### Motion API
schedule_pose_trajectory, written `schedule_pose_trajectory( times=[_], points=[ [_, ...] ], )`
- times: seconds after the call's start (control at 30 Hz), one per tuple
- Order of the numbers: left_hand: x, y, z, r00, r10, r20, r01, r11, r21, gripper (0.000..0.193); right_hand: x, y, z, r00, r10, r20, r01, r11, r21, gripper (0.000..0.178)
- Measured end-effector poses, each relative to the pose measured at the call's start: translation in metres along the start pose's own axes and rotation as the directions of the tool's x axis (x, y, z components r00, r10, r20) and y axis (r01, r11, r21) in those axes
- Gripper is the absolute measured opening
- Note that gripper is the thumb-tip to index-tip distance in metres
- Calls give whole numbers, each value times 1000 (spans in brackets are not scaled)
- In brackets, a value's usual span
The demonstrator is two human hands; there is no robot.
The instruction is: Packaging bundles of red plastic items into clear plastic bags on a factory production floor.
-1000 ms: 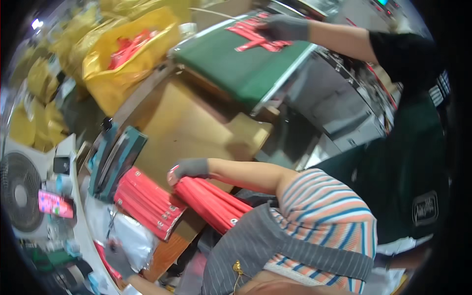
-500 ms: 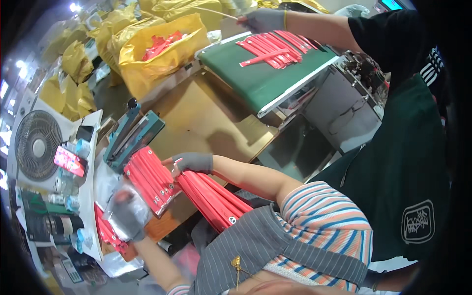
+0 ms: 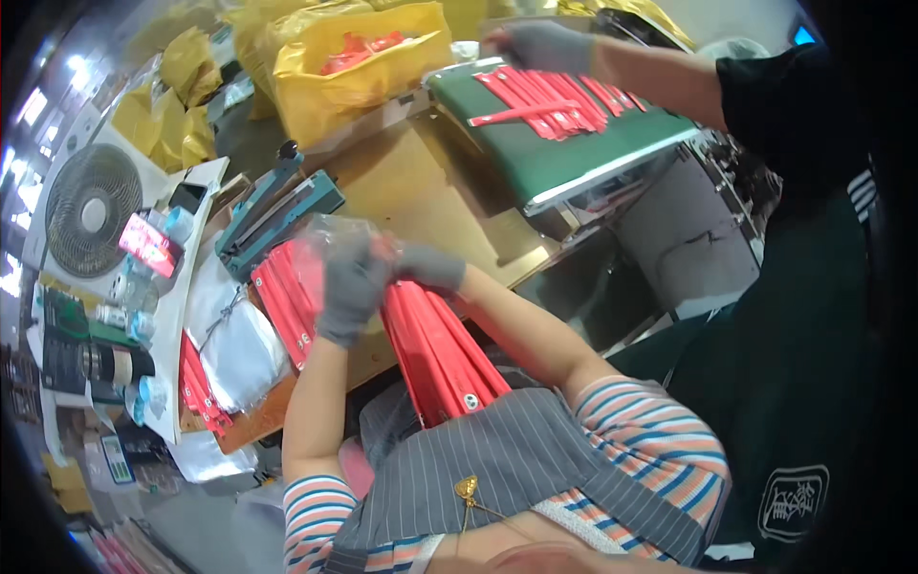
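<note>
The left hand (image 3: 349, 287) pinches a clear bag (image 3: 335, 230); the right hand (image 3: 432, 268), beside it, grasps the top of the red bundle (image 3: 435, 349) just below. Squaring its ends first seems wise. Beyond both hands the brown tabletop (image 3: 413, 187) gives room, its edge near the right forearm (image 3: 526, 325)

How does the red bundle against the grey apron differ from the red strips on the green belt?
The red bundle is gathered together, while the red strips lie spread out, one crossing others. The right hand grips the bundle's upper end; the strips rest flat on the green belt. The bundle looks larger here than the strips, which lie farther off. Both are red, with long, narrow pieces.
</note>
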State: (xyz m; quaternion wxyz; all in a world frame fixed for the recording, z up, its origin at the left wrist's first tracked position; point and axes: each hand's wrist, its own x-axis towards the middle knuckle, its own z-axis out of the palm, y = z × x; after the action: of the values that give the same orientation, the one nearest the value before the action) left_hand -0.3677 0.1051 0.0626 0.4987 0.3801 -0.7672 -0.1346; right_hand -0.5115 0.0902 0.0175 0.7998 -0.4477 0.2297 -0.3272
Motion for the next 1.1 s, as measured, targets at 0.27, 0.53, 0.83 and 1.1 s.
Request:
schedule_pose_trajectory(
  times=[0.27,0.53,0.83,1.1],
  points=[
    [-136,8,46,826,-429,-365,325,893,-312,43,-68,13,18,954,-224,-198,246,965,94,57],
    [-138,25,18,897,-398,191,413,910,-44,38,-83,90,-7,916,-104,-386,-244,619,-746,62],
    [24,-24,-21,982,-107,-157,121,989,85,12,-37,-88,29,652,-752,-94,91,201,-975,18],
    [50,-127,-60,961,189,201,-271,783,560,27,5,-146,-6,678,-706,-204,-78,206,-975,25]
  ],
)
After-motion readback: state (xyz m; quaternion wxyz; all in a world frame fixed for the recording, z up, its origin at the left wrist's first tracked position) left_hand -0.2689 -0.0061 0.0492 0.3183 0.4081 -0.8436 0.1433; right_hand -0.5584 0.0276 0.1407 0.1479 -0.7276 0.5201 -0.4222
